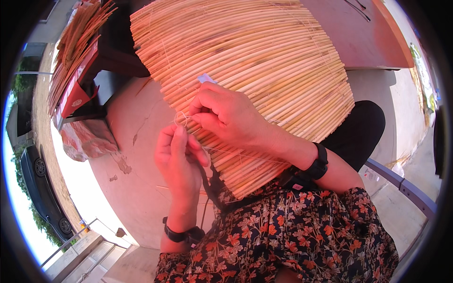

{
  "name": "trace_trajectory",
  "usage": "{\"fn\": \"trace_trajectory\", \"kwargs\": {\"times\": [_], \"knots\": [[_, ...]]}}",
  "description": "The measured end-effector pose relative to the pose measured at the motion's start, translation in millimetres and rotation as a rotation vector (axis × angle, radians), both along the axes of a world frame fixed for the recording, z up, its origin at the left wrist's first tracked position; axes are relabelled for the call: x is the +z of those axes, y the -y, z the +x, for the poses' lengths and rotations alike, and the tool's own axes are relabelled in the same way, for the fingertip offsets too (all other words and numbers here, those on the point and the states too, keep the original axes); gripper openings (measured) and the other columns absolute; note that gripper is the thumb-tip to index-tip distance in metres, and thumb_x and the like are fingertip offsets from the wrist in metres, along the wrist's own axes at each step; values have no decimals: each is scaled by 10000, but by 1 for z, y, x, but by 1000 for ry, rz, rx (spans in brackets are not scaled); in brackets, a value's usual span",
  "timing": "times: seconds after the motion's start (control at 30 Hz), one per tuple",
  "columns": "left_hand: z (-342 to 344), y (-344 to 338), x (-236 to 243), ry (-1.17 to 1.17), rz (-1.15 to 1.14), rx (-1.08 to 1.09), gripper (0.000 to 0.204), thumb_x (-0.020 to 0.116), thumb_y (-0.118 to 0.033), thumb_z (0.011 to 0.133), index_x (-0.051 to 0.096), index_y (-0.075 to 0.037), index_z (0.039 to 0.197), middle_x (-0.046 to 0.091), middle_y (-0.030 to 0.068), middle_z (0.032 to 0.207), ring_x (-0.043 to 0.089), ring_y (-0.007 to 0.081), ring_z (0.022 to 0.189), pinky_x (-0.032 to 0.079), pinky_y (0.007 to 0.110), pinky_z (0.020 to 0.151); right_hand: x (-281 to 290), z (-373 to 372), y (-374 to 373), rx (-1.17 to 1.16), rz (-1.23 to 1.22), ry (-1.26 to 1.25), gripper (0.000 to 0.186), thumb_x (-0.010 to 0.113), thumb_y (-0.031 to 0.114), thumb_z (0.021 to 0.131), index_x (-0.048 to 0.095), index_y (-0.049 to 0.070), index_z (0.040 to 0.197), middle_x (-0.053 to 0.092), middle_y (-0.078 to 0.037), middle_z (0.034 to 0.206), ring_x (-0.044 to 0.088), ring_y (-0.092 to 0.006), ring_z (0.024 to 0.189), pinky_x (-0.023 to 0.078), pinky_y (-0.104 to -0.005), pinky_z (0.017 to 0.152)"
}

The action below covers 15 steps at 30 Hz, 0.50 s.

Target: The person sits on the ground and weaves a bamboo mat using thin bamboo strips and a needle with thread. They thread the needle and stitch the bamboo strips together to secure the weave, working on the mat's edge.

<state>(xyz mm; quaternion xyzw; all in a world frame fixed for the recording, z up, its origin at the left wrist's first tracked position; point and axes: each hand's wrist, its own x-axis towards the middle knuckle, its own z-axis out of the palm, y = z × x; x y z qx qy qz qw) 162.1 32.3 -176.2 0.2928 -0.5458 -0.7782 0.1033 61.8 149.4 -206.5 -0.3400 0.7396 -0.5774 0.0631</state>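
Across my lap and the table's edge lies a mat of straw-coloured reeds (255, 61), bound side by side with thin thread. At its left edge both hands pinch a pale thread (180, 115), which forms a small loop between them. My left hand (177, 151) is just off the mat, thumb and fingertips closed on the thread below the loop. Over the reeds, my right hand (226, 113) grips the thread between thumb and forefinger, its other fingers curled. A small whitish piece (206, 79) shows beyond the right hand's knuckles; what it is I cannot make out.
A reddish-brown table (363, 37) stands at the far right. At the far left, a bundle of loose reeds (75, 52) rests on a dark stand, with a plastic-wrapped bundle (89, 139) below. A metal chair arm (401, 184) is at my right. Outside, a dark car (45, 193) is parked.
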Motion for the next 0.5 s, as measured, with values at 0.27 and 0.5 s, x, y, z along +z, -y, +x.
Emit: {"fn": "trace_trajectory", "kwargs": {"times": [0.27, 0.5], "knots": [[-2, 3, 4, -23, -26, -40, 122, 531, -187, 987, 559, -68, 985, 531, 6, 663, 460, 89, 434, 348, 204, 376, -2, -8, -9, 128, -173, 287, 103, 633, 92, 847, 582, 15, 893, 605, -106, 819, 598, -255, 764, 479, -341, 684], [-2, 13, 12, -118, 199, -124, 125, 491, -170, 1000, 553, -63, 983, 503, 5, 676, 418, 69, 445, 349, 184, 370, -1, -9, -12, 134, -158, 250, 102, 634, 93, 849, 581, 18, 892, 603, -103, 818, 599, -258, 779, 477, -345, 698]]}}
